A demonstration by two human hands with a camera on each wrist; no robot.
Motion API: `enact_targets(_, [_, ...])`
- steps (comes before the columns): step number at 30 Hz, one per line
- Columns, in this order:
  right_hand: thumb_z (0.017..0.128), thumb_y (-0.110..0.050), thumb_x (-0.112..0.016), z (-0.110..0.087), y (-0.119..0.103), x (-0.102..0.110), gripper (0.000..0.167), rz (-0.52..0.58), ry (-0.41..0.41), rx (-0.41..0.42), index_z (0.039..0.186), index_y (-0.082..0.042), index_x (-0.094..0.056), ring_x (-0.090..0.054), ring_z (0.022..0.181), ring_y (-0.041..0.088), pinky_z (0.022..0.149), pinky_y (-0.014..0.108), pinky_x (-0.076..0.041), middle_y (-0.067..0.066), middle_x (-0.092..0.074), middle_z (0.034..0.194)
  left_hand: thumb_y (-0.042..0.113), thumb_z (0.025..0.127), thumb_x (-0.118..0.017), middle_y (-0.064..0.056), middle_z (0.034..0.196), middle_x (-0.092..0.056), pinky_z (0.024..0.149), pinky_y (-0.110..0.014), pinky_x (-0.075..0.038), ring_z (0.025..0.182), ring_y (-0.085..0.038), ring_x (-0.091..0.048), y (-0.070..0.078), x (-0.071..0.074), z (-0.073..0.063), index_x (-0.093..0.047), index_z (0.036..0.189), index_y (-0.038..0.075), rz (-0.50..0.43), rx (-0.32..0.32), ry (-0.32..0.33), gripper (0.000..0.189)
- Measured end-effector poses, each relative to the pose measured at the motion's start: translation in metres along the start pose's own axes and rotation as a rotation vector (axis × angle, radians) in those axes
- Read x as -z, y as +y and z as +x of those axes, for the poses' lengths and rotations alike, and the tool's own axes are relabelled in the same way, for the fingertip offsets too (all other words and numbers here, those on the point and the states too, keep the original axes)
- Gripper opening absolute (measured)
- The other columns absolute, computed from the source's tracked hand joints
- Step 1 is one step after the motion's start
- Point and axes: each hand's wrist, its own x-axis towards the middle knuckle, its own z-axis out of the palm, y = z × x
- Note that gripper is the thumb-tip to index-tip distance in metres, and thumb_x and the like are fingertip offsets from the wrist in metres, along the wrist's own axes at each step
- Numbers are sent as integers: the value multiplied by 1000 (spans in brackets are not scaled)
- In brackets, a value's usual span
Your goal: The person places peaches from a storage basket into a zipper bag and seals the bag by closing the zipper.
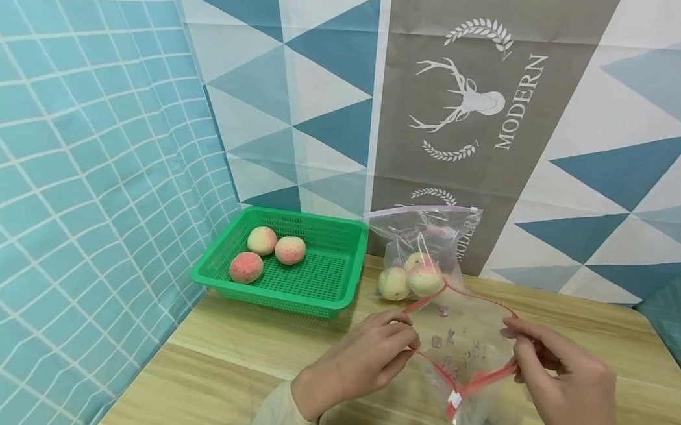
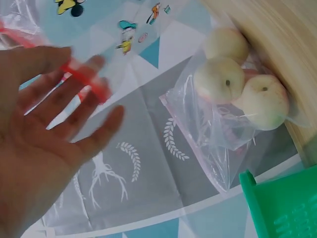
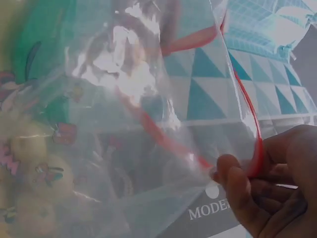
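A clear zip bag (image 1: 456, 336) with a red zip edge, a white slider and small coloured prints is held spread at its mouth above the table. My left hand (image 1: 367, 350) grips the left side of the red edge; in the left wrist view its thumb and fingers (image 2: 94, 74) lie around that edge. Pinched between the thumb and fingers of my right hand (image 1: 570, 376) is the opposite side, also seen in the right wrist view (image 3: 267, 183). The lower part of the bag is blurred, and no fruit shows in it.
Behind it stands another clear zip bag (image 1: 455, 245) with a pale purple edge, holding several peaches (image 1: 393, 284). A green plastic basket (image 1: 288, 300) at left holds three pink and yellow peaches (image 1: 246, 267). Patterned cloth (image 1: 323, 107) hangs behind the wooden table (image 1: 238, 349).
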Motion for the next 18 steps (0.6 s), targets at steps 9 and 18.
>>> enact_targets(9, [87,8,-67,-5,-14,-11,26,30,-141,-19,107,-7,-74,-55,50,1,53,12,-49,-8,-61,64,7,90,-72,6,89,-63,102,-17,-41,112,-15,-60,1,12,1,-62,93,13,-53,-109,188,12])
enact_targets(18, [84,13,-69,-7,-14,-17,31,68,-115,11,107,-6,-74,-55,52,-1,57,10,-49,-8,-61,64,3,84,-67,6,96,-67,96,-26,-46,105,-14,-61,-8,30,-3,-66,98,13,-4,-65,232,17])
